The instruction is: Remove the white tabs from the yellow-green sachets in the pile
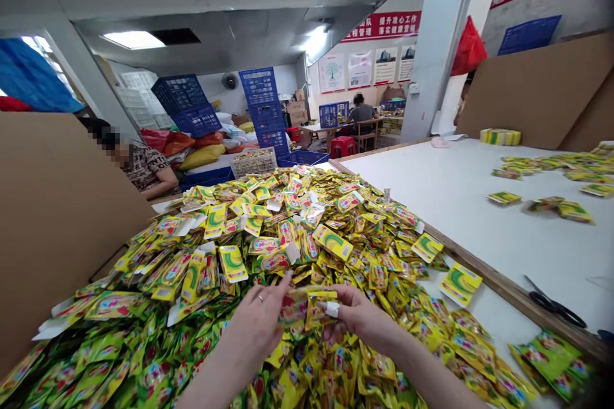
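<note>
A big heap of small yellow-green packets (268, 249) covers the table in front of me. My left hand (259, 323), a ring on one finger, pinches one end of a packet (307, 303) held just above the heap. My right hand (352, 316), with white tape on one fingertip, grips the packet's other end. Both hands are closed on it, close together near the bottom middle of the view.
A brown cardboard wall (52, 217) stands at my left with a person seated behind it. Right of a wooden divider (489, 278), a white table (480, 204) holds black scissors (556, 307), scattered packets (559, 208) and a yellow stack (500, 136). Blue crates (263, 105) and another seated person stand beyond.
</note>
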